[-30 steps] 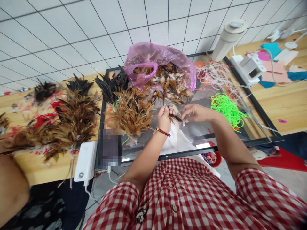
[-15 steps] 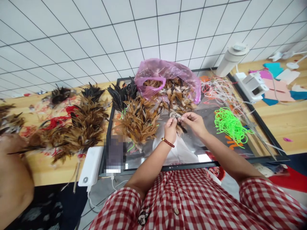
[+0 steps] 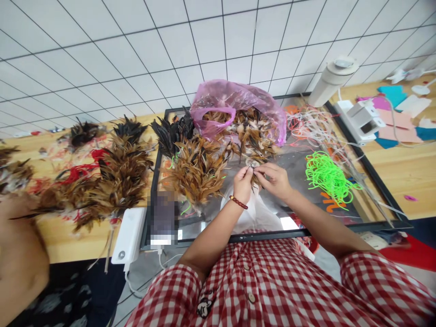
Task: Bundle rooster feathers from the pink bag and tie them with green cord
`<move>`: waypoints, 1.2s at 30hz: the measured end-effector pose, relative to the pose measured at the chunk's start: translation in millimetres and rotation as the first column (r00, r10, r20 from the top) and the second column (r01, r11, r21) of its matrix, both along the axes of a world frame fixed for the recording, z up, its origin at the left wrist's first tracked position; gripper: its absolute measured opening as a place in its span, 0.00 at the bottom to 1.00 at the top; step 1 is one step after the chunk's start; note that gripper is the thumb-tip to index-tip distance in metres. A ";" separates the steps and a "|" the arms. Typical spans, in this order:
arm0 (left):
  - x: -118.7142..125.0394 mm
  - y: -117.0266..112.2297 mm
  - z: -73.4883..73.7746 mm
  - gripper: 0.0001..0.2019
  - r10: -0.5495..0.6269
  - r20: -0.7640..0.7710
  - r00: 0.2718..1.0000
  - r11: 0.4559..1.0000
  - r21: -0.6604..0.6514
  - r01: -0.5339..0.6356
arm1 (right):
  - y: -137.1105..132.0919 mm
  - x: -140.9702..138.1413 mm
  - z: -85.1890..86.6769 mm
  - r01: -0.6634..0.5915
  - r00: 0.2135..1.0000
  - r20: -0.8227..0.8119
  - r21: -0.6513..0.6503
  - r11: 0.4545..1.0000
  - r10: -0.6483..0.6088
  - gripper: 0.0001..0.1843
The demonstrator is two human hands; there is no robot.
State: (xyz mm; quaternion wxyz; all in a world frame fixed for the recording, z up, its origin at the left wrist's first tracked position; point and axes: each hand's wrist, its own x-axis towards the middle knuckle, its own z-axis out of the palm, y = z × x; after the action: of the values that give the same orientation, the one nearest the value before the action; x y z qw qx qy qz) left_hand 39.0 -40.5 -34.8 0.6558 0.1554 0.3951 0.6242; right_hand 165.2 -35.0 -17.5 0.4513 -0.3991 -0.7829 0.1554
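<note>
My left hand (image 3: 242, 184), with a bead bracelet at the wrist, and my right hand (image 3: 275, 179) meet over a black-framed glass sheet (image 3: 374, 175). Both pinch a small bunch of brown feathers (image 3: 252, 164) between the fingertips. Just beyond the hands lies a pink plastic bag (image 3: 235, 102) spilling loose brown feathers (image 3: 254, 134). A pile of tied feather bunches (image 3: 195, 170) lies left of my left hand.
Neon green cords (image 3: 325, 175) and pale and orange cords (image 3: 308, 122) lie right of the hands. More feather bunches (image 3: 112, 177) cover the wooden table at left. A white power bank (image 3: 128, 236), a white bottle (image 3: 332, 79), a white box (image 3: 361, 118) and coloured felt pieces (image 3: 395, 116) lie around. Another person's arm (image 3: 18, 254) shows at bottom left.
My hands moved together and a little farther from me; the right hand closed onto the feather bunch that the left hand held. The camera tilted slightly.
</note>
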 end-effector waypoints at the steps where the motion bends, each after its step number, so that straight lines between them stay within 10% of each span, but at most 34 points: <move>1: -0.9 0.0 -0.5 0.19 -0.001 -0.005 1.000 1.000 0.009 0.001 | 0.3 1.0 0.3 -0.018 0.999 0.034 0.047 0.999 0.016 0.09; 4: -3.2 -0.7 -1.7 0.22 0.015 -0.059 0.998 0.999 0.042 -0.012 | 1.9 3.2 4.4 -0.031 0.999 0.024 0.079 0.996 0.029 0.09; 9: -3.4 -4.6 0.3 0.25 -0.145 -0.226 0.963 0.973 0.146 0.181 | 9.1 7.8 12.7 -0.054 0.966 -0.258 -0.231 0.971 -0.008 0.13; 15: -4.3 -9.0 3.6 0.29 -0.276 -0.410 0.869 0.911 0.177 0.372 | 11.0 8.5 14.3 -0.398 0.838 -0.545 -0.596 0.698 0.013 0.18; 20: -4.6 -14.0 7.5 0.26 -0.297 -0.421 0.857 0.886 0.214 0.412 | 10.2 8.3 15.3 -0.344 0.830 -0.557 -0.552 0.759 -0.029 0.18; 25: -0.9 -12.3 8.5 0.24 -0.188 -0.156 0.970 0.969 0.133 0.209 | 21.6 20.5 11.8 -0.112 0.937 -0.344 -0.457 0.883 -0.059 0.18; 29: -0.5 -7.0 11.8 0.22 -0.034 -0.012 0.999 0.995 0.090 0.034 | 36.2 25.5 18.7 0.059 0.992 0.126 -0.333 0.941 -0.017 0.12; 36: -2.4 -6.0 14.5 0.24 0.037 0.088 0.995 0.997 0.062 -0.043 | 44.6 2.5 31.3 0.281 0.669 0.733 -0.091 0.955 -0.127 0.13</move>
State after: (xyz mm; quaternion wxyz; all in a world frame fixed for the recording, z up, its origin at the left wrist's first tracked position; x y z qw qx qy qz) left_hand 36.7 -46.5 -20.3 0.6544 0.1412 0.3491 0.6558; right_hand 167.7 9.6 13.7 0.0817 -0.5556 -0.8273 0.0117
